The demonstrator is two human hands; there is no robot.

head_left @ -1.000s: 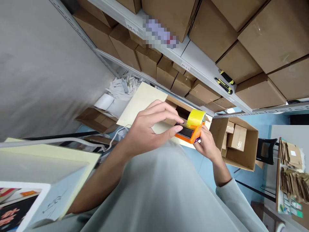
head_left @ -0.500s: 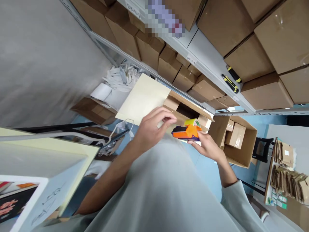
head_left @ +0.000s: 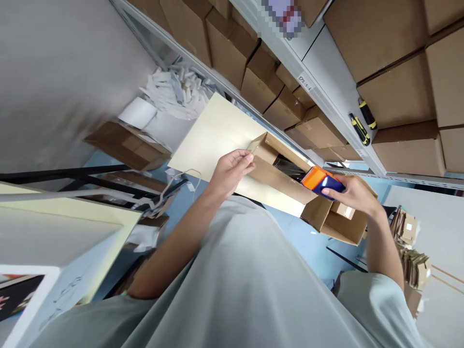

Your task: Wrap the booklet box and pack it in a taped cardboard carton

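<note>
My right hand (head_left: 357, 194) grips an orange and blue tape dispenser (head_left: 319, 180), held over the right end of an open cardboard box (head_left: 279, 181). My left hand (head_left: 230, 169) has its fingers curled on the box's left flap (head_left: 261, 145). The box lies on a pale yellow sheet (head_left: 217, 137). Something dark shows inside the box.
Metal shelving (head_left: 326, 82) packed with brown cartons runs across the top; two yellow and black utility knives (head_left: 362, 123) lie on a shelf. A second open carton (head_left: 337, 224) stands below my right hand. Scrap paper (head_left: 177, 89), flat cardboard (head_left: 123, 145) and stacked cardboard (head_left: 413, 256) surround.
My right hand has carried the dispenser to the right, away from my left hand. My left hand let go of the dispenser and took the box flap. The view swung left and up.
</note>
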